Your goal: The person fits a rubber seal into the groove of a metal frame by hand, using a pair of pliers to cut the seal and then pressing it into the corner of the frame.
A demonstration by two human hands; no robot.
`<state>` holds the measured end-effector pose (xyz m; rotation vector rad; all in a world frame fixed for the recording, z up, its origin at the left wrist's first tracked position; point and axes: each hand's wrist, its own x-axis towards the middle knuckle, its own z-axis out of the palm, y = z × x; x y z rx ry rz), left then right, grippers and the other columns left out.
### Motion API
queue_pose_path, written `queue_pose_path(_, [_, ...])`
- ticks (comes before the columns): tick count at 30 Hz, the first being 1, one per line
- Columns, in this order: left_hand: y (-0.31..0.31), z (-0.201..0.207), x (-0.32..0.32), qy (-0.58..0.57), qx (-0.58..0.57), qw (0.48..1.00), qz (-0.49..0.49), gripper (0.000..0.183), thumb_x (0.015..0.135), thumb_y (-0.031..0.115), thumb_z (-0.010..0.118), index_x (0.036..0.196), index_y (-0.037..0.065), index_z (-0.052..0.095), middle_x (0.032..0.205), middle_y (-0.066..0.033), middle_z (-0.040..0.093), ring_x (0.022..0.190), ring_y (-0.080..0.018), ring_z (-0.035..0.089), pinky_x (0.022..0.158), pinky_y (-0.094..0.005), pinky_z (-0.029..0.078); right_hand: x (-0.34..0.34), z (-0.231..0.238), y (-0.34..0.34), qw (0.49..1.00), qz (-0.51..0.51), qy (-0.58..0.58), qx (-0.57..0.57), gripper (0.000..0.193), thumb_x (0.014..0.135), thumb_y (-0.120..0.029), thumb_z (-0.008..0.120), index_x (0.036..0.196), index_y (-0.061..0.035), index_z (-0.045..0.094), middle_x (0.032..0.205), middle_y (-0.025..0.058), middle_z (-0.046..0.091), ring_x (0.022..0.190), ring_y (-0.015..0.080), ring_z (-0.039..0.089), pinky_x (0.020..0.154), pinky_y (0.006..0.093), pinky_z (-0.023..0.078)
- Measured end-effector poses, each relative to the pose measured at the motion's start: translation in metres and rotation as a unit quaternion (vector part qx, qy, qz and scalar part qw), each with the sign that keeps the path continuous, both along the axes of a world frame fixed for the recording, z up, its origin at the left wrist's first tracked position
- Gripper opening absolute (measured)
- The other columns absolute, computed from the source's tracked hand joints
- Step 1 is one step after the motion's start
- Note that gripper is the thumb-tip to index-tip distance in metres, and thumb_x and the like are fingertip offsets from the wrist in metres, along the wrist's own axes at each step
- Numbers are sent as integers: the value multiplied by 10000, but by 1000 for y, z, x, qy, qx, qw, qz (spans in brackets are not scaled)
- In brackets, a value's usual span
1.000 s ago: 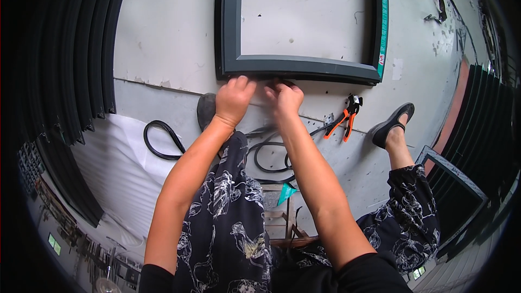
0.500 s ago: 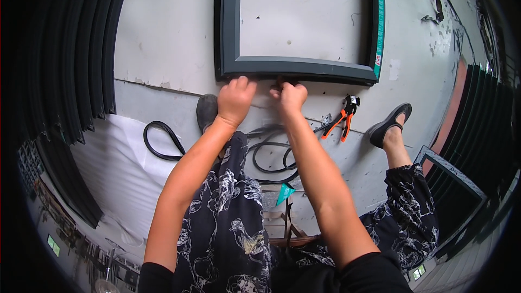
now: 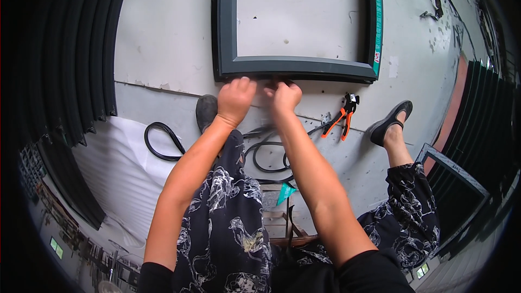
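A dark grey rectangular frame [image 3: 304, 65] lies on the floor in front of me, with black side faces and green tape [image 3: 378, 21] along its right side. My left hand [image 3: 236, 100] is closed, its curled fingers against the black near edge of the frame. Just to its right, my right hand [image 3: 285, 99] bends at the same edge, thumb and fingers pinched together. Something dark shows at those fingertips, too small to make out. Black rubber strip [image 3: 260, 168] lies in loose coils below my hands, partly hidden by my right forearm; another black loop [image 3: 157, 140] rests left of my left forearm.
Cutting pliers with orange handles [image 3: 343, 119] lie right of my right hand. My shoes are at either side, one grey [image 3: 206, 111], one black [image 3: 388, 125]. White foam sheet [image 3: 119, 163] and dark stacked profiles [image 3: 76, 38] stand left. Another dark frame [image 3: 456, 184] leans at right.
My right hand has shifted slightly left along the near edge, closer to my left hand. The left hand stays almost in place. The frame appears slightly further left in view.
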<state>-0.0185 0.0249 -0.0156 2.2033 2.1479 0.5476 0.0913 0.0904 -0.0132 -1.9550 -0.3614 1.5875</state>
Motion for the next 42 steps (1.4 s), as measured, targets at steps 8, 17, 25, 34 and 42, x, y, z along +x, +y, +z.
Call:
queue_pose_path(8, [1, 0, 5, 9, -19, 1000, -11, 117, 671, 151, 544, 782, 114, 535, 779, -25, 503, 686, -170, 521, 564, -295, 421, -7, 4, -11, 999, -2, 47, 18, 142, 847, -47, 535, 878, 90, 555, 718, 125, 609, 480, 166, 586, 380, 230, 441])
queue_pose_path(17, [0, 10, -3, -31, -45, 998, -16, 210, 694, 110, 563, 899, 72, 590, 851, -45, 554, 753, -190, 550, 637, -308, 457, 8, -5, 4, 998, -57, 14, -10, 128, 822, -8, 508, 877, 100, 550, 722, 147, 611, 471, 189, 590, 367, 219, 422])
queue_pose_path(25, [-18, 45, -51, -97, -30, 976, 193, 203, 795, 93, 575, 986, 26, 590, 902, -120, 589, 867, -275, 562, 737, -365, 465, 22, -6, 15, 998, -55, -16, 7, 140, 837, -35, 517, 896, 92, 530, 707, 133, 600, 472, 190, 593, 365, 218, 412])
queue_pose_path(34, [20, 11, -56, -286, -194, 880, 326, 270, 816, 175, 577, 996, -27, 575, 886, -163, 641, 816, -257, 629, 740, -323, 477, 19, -2, 0, 993, 34, 114, -7, 282, 873, -160, 569, 1047, 53, 505, 895, 118, 599, 654, 199, 635, 496, 234, 524])
queue_pose_path(42, [39, 14, -71, -497, -338, 687, 409, 403, 870, 345, 504, 1010, -27, 569, 1001, -152, 596, 938, -189, 521, 811, -317, 409, 9, 0, -7, 988, -63, 139, -5, 257, 851, -164, 608, 1029, -10, 503, 875, 68, 601, 684, 162, 598, 517, 218, 474])
